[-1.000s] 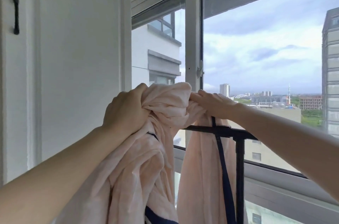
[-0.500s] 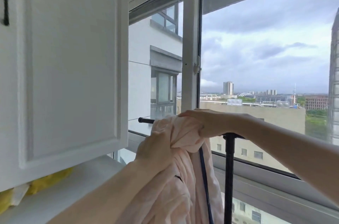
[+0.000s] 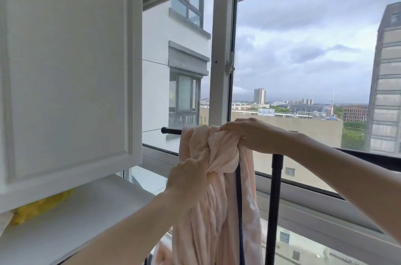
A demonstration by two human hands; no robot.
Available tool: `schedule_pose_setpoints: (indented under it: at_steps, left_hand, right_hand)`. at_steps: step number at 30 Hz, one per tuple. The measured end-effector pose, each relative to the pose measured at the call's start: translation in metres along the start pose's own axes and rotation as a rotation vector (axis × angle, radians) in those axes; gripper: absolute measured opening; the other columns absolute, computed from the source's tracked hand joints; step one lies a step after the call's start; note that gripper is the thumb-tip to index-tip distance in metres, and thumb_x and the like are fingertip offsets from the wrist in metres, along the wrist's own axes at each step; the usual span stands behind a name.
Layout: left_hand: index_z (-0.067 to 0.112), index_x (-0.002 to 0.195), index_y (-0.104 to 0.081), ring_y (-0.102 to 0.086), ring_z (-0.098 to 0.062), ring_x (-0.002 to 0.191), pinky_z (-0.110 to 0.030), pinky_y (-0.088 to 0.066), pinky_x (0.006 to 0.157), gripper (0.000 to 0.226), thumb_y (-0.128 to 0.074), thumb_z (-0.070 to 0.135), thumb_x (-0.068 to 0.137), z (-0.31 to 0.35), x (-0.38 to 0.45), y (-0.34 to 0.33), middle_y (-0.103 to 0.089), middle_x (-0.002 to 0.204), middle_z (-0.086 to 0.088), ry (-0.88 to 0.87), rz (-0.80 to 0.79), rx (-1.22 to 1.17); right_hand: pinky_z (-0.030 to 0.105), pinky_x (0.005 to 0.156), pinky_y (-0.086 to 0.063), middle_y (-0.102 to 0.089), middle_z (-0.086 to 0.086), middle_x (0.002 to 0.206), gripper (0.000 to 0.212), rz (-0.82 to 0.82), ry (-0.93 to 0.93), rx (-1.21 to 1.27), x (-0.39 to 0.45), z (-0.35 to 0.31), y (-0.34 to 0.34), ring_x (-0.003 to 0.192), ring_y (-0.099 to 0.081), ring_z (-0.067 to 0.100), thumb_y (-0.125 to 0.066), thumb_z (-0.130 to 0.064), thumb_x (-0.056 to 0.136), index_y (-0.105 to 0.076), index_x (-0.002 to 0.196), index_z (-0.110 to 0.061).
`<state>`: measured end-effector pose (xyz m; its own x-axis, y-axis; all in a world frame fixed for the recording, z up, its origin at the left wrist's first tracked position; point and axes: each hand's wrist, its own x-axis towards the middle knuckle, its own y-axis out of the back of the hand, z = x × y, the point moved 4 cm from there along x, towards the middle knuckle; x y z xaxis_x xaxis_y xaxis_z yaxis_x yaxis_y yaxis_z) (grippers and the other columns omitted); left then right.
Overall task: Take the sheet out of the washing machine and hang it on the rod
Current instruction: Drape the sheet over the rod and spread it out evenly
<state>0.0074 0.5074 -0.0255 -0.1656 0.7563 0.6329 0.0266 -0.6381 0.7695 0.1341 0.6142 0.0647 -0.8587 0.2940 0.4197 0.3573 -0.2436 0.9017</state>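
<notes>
A pale pink sheet (image 3: pixel 217 210) with a dark blue edge stripe hangs bunched over the black rod (image 3: pixel 171 130) of a drying rack in front of the window. My right hand (image 3: pixel 249 132) grips the bunched fabric at the top of the rod. My left hand (image 3: pixel 188 180) grips a twisted fold of the sheet a little lower, on the near side. The rod's left end sticks out bare past the sheet. The rack's black upright post (image 3: pixel 274 199) stands just right of the hanging cloth. The washing machine is out of view.
A white wall cabinet door (image 3: pixel 65 69) fills the left, above a white shelf (image 3: pixel 76 217) holding something yellow (image 3: pixel 41 206). The window frame (image 3: pixel 221 47) and sill stand right behind the rack. The rod continues to the right behind my right forearm.
The view has dropped and shifted left. The sheet now lies further over the rod. My left hand has slid down to a lower fold; my right hand stays on top.
</notes>
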Motion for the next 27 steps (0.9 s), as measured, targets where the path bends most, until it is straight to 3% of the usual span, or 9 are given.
schedule_pose_setpoints:
  at_steps: [5, 8, 10, 13, 16, 19, 21, 23, 27]
  left_hand:
    - [0.027, 0.139, -0.032, -0.066, -0.028, 0.095, -0.032, -0.046, 0.077, 0.043, -0.044, 0.039, 0.1, -0.009, 0.001, -0.026, -0.066, 0.103, -0.003, -0.037, -0.04, -0.025]
    - [0.025, 0.138, -0.037, -0.065, -0.022, 0.098, -0.029, -0.047, 0.081, 0.04, -0.043, 0.04, 0.101, -0.013, -0.003, -0.044, -0.066, 0.107, 0.001, -0.04, -0.106, -0.168]
    - [0.027, 0.141, -0.033, -0.066, -0.02, 0.096, -0.027, -0.047, 0.081, 0.047, -0.043, 0.047, 0.099, -0.014, -0.001, -0.046, -0.067, 0.105, 0.002, -0.098, -0.081, -0.219]
    - [0.029, 0.149, -0.017, -0.067, -0.018, 0.093, -0.024, -0.046, 0.078, 0.07, -0.044, 0.061, 0.093, -0.022, 0.002, -0.047, -0.068, 0.102, 0.004, -0.199, -0.088, -0.292]
    - [0.032, 0.151, -0.005, -0.066, -0.019, 0.089, -0.027, -0.048, 0.076, 0.077, -0.04, 0.067, 0.091, -0.034, -0.001, -0.047, -0.068, 0.096, 0.003, -0.302, -0.104, -0.339]
    - [0.042, 0.149, -0.01, -0.064, -0.019, 0.078, -0.029, -0.048, 0.068, 0.063, -0.039, 0.058, 0.096, -0.059, 0.0, -0.049, -0.064, 0.084, 0.004, -0.36, -0.076, -0.422]
    - [0.041, 0.14, -0.029, -0.063, -0.018, 0.071, -0.032, -0.051, 0.066, 0.046, -0.044, 0.047, 0.097, -0.081, 0.005, -0.051, -0.063, 0.081, 0.007, -0.357, 0.015, -0.529]
    - [0.034, 0.124, -0.043, -0.061, -0.014, 0.065, -0.034, -0.054, 0.062, 0.031, -0.054, 0.031, 0.095, -0.099, 0.01, -0.05, -0.06, 0.076, 0.011, -0.372, 0.131, -0.618]
    - [0.021, 0.106, -0.045, -0.051, -0.013, 0.069, -0.026, -0.042, 0.06, 0.034, -0.068, 0.014, 0.083, -0.13, 0.027, -0.048, -0.047, 0.075, 0.012, -0.235, 0.278, -0.697]
  right_hand:
    - [0.029, 0.091, -0.048, -0.053, -0.004, 0.125, 0.047, -0.009, 0.013, -0.005, -0.004, -0.001, -0.001, 0.109, -0.055, 0.014, -0.05, -0.006, 0.093, -0.055, 0.13, -0.034]
    - [0.018, 0.092, -0.042, -0.051, -0.008, 0.128, 0.044, -0.024, 0.014, -0.013, 0.001, -0.008, -0.003, 0.112, -0.052, 0.008, -0.052, -0.006, 0.093, -0.06, 0.126, -0.035]
    - [0.015, 0.092, -0.039, -0.053, -0.009, 0.127, 0.043, -0.02, -0.008, -0.02, 0.004, -0.01, 0.0, 0.114, -0.051, 0.006, -0.055, -0.007, 0.093, -0.062, 0.124, -0.035]
    - [0.024, 0.093, -0.045, -0.053, -0.016, 0.128, 0.05, 0.0, -0.051, -0.046, 0.0, -0.01, 0.002, 0.111, -0.051, 0.002, -0.058, -0.006, 0.09, -0.06, 0.12, -0.046]
    - [0.028, 0.077, -0.049, -0.045, -0.026, 0.135, 0.063, 0.031, -0.137, -0.212, -0.007, -0.015, -0.003, 0.106, -0.057, 0.007, -0.049, -0.004, 0.083, -0.05, 0.123, -0.053]
    - [0.024, 0.054, -0.044, -0.046, -0.023, 0.137, 0.065, 0.119, -0.12, -0.501, -0.014, -0.029, -0.016, 0.079, -0.065, 0.016, -0.046, -0.005, 0.077, -0.046, 0.127, -0.046]
    - [0.028, 0.061, -0.052, -0.052, -0.016, 0.135, 0.063, 0.207, -0.142, -0.552, -0.016, -0.038, -0.022, 0.086, -0.068, 0.019, -0.049, -0.004, 0.074, -0.053, 0.126, -0.039]
    - [0.037, 0.082, -0.053, -0.055, -0.006, 0.136, 0.061, 0.268, -0.179, -0.602, -0.017, -0.045, -0.029, 0.106, -0.064, 0.022, -0.054, -0.002, 0.074, -0.057, 0.127, -0.032]
    - [0.045, 0.106, -0.039, -0.044, 0.007, 0.145, 0.074, 0.252, -0.284, -0.651, -0.021, -0.058, -0.044, 0.129, -0.046, 0.03, -0.06, 0.01, 0.072, -0.052, 0.136, -0.027]
